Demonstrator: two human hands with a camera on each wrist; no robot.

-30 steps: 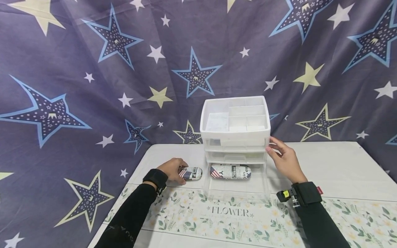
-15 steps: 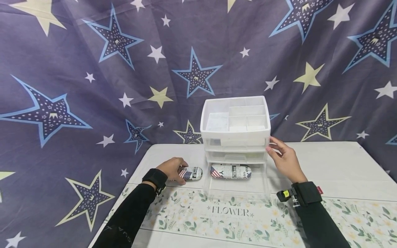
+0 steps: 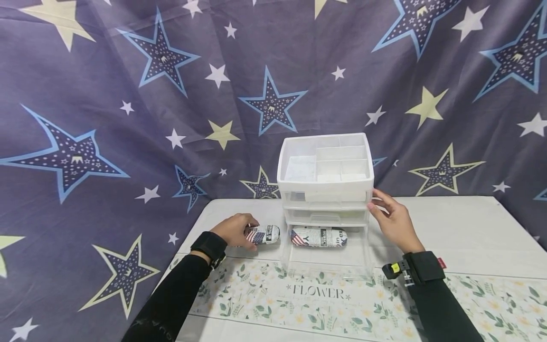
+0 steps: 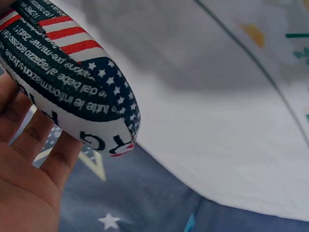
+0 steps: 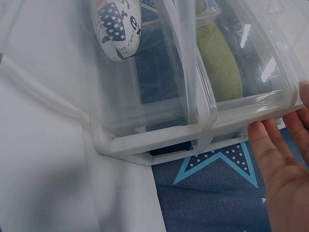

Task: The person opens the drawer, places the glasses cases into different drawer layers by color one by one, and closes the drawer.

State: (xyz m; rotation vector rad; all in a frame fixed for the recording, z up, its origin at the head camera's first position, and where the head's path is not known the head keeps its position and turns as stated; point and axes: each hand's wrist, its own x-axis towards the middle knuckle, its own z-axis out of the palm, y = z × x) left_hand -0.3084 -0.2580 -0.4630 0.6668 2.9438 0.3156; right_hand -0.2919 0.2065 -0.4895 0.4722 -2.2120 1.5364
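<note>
My left hand (image 3: 234, 230) holds a glasses case (image 3: 263, 234) with newspaper and flag print, just left of the drawer unit. In the left wrist view the case (image 4: 82, 82) sits between thumb and fingers, seemingly just above the white table. A white drawer unit (image 3: 326, 187) stands at the back, its clear bottom drawer (image 3: 329, 263) pulled out. A matching glasses case (image 3: 318, 236) lies across the rear of that drawer. My right hand (image 3: 395, 223) rests its fairly straight fingertips and thumb against the unit's right side.
Above the pulled-out drawer, a clear drawer contains something green (image 5: 217, 63). The unit's top tray (image 3: 299, 166) has several compartments. A floral mat (image 3: 316, 308) marked FLOWER runs along the front of the white table (image 3: 448, 228). A star-patterned cloth (image 3: 239, 57) hangs behind.
My left hand has shifted slightly up with the glasses case, which seems raised a little off the table. My right hand and the drawer unit look unmoved.
</note>
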